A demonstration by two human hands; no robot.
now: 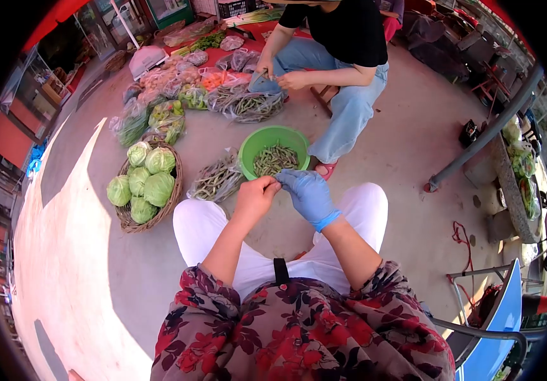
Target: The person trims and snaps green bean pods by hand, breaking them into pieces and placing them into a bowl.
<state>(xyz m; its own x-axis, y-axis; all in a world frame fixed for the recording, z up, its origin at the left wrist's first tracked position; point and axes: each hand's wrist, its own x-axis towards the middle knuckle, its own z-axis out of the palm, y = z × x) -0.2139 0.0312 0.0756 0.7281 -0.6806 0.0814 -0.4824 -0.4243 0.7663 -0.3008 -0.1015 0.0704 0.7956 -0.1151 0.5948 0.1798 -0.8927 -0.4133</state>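
Observation:
My left hand (256, 198) is bare, its fingers bent into a pinch. Beside it, my right hand (309, 195) wears a blue glove and pinches too. The fingertips of both meet at the near rim of a green plastic basin (246, 143); whatever lies between them is too small or hidden. Short pieces of green bean (275, 159) cover the basin's bottom. Left of the basin, on the ground, lies a clear plastic bag of long beans (215, 180).
A wicker basket (179, 181) of cabbages (159, 188) stands at left. Bagged vegetables (167, 120) spread behind it. Across from me sits a person (343, 38) in jeans, hands near more bagged beans (254, 106). A metal pole (486, 133) and a blue folding table (499, 330) are at right.

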